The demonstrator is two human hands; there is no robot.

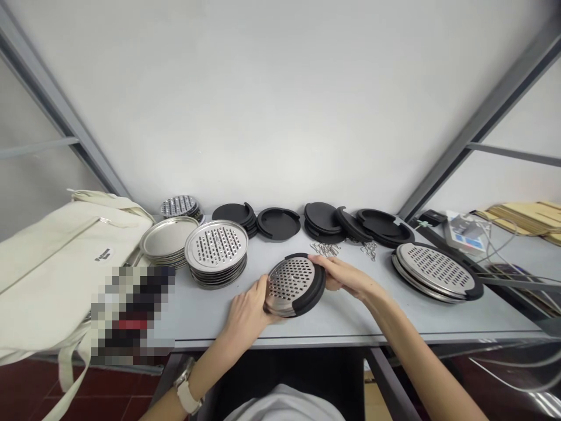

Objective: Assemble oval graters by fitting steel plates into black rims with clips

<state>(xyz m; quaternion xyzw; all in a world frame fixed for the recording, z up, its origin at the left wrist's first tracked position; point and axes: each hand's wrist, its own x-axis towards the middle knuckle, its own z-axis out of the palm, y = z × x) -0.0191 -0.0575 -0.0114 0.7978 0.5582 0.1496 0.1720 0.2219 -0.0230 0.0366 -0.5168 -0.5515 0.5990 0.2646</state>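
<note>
My left hand (248,313) and my right hand (344,276) both grip a round perforated steel grater disc (290,279) set in a black rubber rim (312,295). It is tilted up off the grey table (342,318) at centre. The left hand's fingers curl under its lower left edge. Over on the other side, the right hand's fingers wrap the upper right edge. A stack of perforated steel discs (215,247) stands just left of it.
Plain steel plates (168,237) and a cream bag (52,257) lie at left. Black rims (279,223) and more black rims (380,225) line the back, with small wire clips (326,249) before them. Assembled discs (436,270) sit at right. Cables and papers lie far right.
</note>
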